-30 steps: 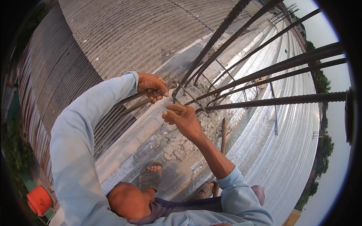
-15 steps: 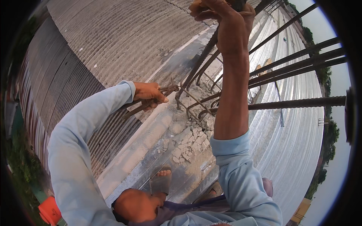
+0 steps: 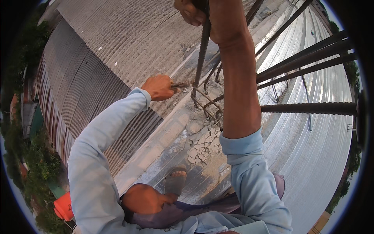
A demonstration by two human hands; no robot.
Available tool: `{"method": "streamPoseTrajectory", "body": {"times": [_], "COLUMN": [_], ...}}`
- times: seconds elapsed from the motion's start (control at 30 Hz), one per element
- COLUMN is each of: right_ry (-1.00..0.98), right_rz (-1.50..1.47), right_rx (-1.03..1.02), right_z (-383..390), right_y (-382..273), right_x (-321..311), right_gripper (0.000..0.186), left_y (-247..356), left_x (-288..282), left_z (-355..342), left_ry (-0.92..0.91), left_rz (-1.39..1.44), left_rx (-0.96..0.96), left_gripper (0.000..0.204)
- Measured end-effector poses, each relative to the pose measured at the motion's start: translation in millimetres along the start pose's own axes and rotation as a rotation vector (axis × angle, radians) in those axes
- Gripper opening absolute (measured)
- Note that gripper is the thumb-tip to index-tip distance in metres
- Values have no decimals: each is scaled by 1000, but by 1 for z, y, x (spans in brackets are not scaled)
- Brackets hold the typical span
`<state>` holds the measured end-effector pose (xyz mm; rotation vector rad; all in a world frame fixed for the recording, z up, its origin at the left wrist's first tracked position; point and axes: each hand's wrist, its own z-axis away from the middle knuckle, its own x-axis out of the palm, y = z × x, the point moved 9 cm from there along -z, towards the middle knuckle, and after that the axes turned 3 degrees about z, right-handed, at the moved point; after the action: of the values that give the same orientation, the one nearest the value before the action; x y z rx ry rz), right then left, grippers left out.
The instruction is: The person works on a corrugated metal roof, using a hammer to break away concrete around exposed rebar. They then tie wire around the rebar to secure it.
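Observation:
My left hand [image 3: 157, 87] is closed round the handles of a pair of pincers [image 3: 182, 84]. Their jaws meet the foot of a ribbed steel bar [image 3: 201, 58], where a thinner bent bar [image 3: 205, 94] crosses it; whether wire lies between the jaws is too small to tell. At the top edge, my right hand [image 3: 224, 19] is wrapped round the upper part of that same ribbed bar. Its fingers show left of the bar, and part of the hand is cut off by the picture's edge. My right forearm covers some of the steel cage behind it.
More ribbed bars [image 3: 307, 108] reach out to the right. Broken concrete [image 3: 204, 146] lies at the cage's foot, by my sandalled foot [image 3: 175, 181]. Brown corrugated roofing [image 3: 128, 43] slopes away left, shiny metal roofing [image 3: 307, 156] right. A red container [image 3: 64, 206] is at lower left.
My right hand has moved left, and the ribbed bar in it now stands more upright in the picture. My left hand has turned, its back now uppermost, with the pincers still at the bar.

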<state>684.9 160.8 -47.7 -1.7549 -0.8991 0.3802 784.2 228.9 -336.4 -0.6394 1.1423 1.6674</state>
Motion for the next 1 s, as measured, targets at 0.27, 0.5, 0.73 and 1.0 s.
{"method": "streamPoseTrajectory", "body": {"times": [0.27, 0.5, 0.73, 1.0], "right_ry": [84, 317, 348, 418], "right_rz": [96, 364, 408, 417], "right_rx": [-136, -260, -34, -156], "right_z": [-13, -3, -6, 6], "right_y": [10, -2, -4, -12], "right_x": [-15, -18, -17, -23], "right_gripper": [31, 36, 31, 27], "left_y": [1, 12, 16, 26], "left_x": [6, -20, -36, -19], "left_z": [-5, -3, 5, 32], "left_ry": [0, 169, 663, 437], "left_rz": [10, -185, -386, -166], "left_rx": [45, 107, 399, 169], "left_gripper": [29, 26, 17, 37]}}
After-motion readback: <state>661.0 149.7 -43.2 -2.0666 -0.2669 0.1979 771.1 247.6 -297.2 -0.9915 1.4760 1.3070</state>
